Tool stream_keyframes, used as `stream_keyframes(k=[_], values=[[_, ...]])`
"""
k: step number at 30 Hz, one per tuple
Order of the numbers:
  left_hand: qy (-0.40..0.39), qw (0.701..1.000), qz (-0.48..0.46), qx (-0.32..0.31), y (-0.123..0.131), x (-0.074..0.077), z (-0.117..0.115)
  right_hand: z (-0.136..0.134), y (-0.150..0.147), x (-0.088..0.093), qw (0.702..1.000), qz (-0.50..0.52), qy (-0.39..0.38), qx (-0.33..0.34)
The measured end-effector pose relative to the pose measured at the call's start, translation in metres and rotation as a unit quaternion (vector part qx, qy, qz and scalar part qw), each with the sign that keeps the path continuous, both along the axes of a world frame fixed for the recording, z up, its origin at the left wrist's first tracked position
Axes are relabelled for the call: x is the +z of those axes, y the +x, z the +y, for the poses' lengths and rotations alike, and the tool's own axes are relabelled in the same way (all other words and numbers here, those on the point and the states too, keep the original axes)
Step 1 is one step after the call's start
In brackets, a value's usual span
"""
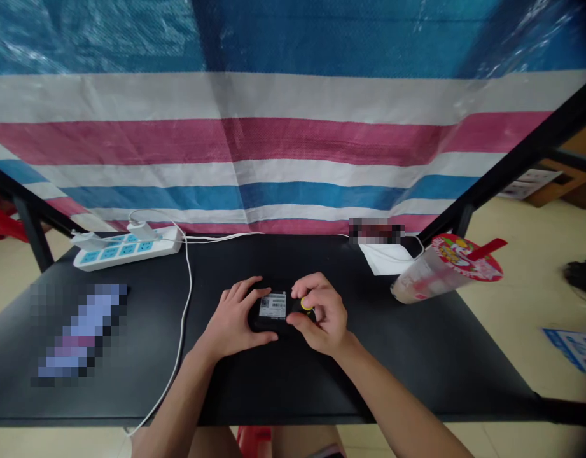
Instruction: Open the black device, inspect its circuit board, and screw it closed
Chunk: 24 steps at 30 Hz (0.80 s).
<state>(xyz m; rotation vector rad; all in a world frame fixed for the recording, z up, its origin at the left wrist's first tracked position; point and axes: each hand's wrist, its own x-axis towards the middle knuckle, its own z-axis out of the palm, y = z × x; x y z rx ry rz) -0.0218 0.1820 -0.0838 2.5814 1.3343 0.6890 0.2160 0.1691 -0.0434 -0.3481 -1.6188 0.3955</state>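
A small black box-like device (272,306) with a printed white label on top lies on the black table in front of me. My left hand (235,318) grips its left end, thumb along the near edge and fingers along the far edge. Curled over the right end is my right hand (324,315), its thumb and fingers around a round black part with a yellow ring (306,305). My right fingers partly cover that part, so I cannot tell whether it is joined to the box.
A white power strip (130,247) with plugs sits at the back left, its white cable (188,299) crossing the table. A blurred-out phone-like item (85,331) lies left. A lidded drink cup (429,277) with red straw stands right, beside white paper (385,257). Striped sheeting (293,140) hangs behind.
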Motion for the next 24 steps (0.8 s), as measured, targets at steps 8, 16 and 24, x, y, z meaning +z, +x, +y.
stream_keyframes(k=[8,16,24], values=[[0.005,1.0,0.009,0.005,0.0,-0.001,-0.002,-0.012,-0.004,0.01,0.997,0.034,-0.071,-0.025],[-0.005,1.0,0.003,0.005,0.001,0.001,-0.002,-0.007,-0.009,0.002,0.998,0.05,-0.047,-0.008],[-0.006,1.0,0.009,0.007,0.002,0.001,-0.002,-0.009,-0.008,0.002,0.999,0.016,-0.035,-0.009]])
